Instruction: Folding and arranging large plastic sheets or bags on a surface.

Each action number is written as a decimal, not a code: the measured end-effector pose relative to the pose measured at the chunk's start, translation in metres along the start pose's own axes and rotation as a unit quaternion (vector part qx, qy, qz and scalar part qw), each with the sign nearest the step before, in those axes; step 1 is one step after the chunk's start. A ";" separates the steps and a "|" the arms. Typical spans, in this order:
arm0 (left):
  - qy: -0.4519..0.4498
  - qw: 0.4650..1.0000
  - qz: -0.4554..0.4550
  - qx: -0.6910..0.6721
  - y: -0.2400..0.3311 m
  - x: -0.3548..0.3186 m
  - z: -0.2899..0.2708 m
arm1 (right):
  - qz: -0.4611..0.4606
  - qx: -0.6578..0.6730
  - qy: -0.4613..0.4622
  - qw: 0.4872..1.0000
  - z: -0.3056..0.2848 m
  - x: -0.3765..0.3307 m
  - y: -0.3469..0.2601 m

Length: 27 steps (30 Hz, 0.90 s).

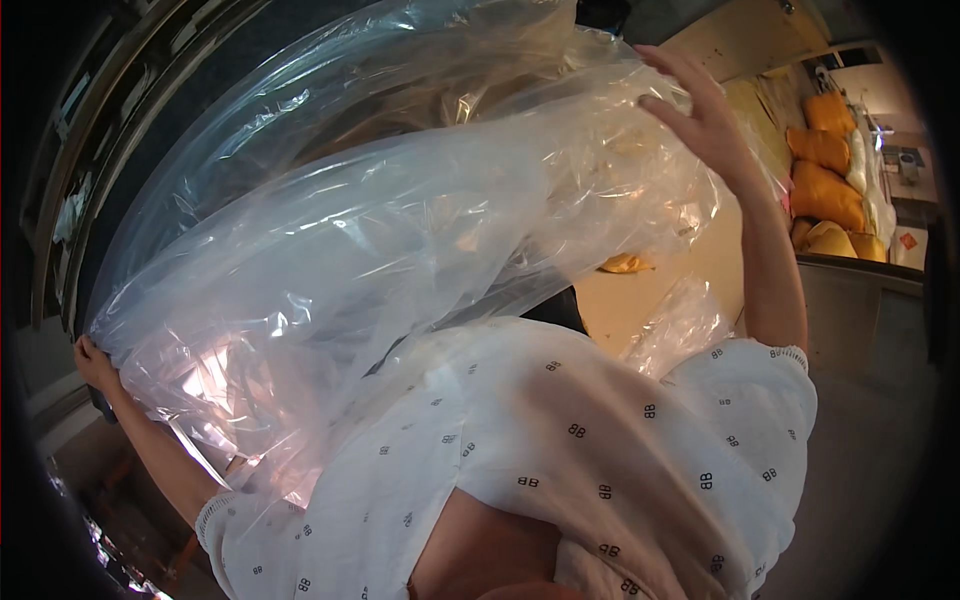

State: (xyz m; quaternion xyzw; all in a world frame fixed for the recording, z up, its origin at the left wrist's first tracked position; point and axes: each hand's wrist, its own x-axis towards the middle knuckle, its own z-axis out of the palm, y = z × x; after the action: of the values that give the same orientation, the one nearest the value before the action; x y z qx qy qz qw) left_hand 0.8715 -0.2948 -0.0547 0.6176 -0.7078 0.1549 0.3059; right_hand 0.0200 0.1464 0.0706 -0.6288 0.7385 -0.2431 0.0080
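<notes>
A large clear plastic bag (400, 220) is held spread across the upper and middle part of the view, well above the person's chest. The film is crumpled and glossy, with many creases and light reflections, and objects behind it are seen only dimly.

The left hand (92, 358) is positioned at the far left edge of the bag, low in the view. Its grip is clenched on the bag's edge, with the film bunched at the fingers. The left forearm runs down and to the right toward a short white sleeve.

The right hand (700, 110) is raised at the upper right, against the bag's opposite edge. Its fingers are extended and slightly curled, and the film is touched by the palm side. Whether the grip is fully closed on the film cannot be told, since the fingertips are partly covered by plastic.

A white patterned shirt (600, 440) with small dark repeated marks fills the lower centre and lower right. A smaller loose fold of clear film (680, 325) is seen just above the right shoulder.

At the far right, several orange-yellow filled sacks (825, 185) are stacked near a grey container wall (850, 310). A pale floor area (650, 290) is visible between the bag and the right arm. Dark shelving (90, 150) is seen along the left rim.
</notes>
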 end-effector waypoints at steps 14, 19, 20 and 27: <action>-0.008 1.000 0.001 0.008 0.003 -0.010 -0.010 | -0.013 0.105 -0.378 0.920 0.141 0.116 0.045; -0.020 0.999 -0.042 0.007 0.033 -0.015 -0.017 | 0.080 0.141 -0.593 0.789 0.102 0.097 0.001; -0.017 0.999 -0.047 0.006 0.032 -0.015 -0.017 | 0.078 0.137 -0.592 0.790 0.098 0.102 0.008; -0.036 0.997 -0.054 -0.035 0.025 -0.018 -0.027 | -0.001 0.163 -0.372 0.914 0.030 0.118 0.028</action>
State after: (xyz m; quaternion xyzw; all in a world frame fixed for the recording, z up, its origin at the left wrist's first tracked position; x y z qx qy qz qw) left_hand 0.8550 -0.2604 -0.0413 0.6492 -0.6888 0.0904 0.3099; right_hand -0.0208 0.0279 0.0686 -0.6642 0.6319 -0.1083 0.3844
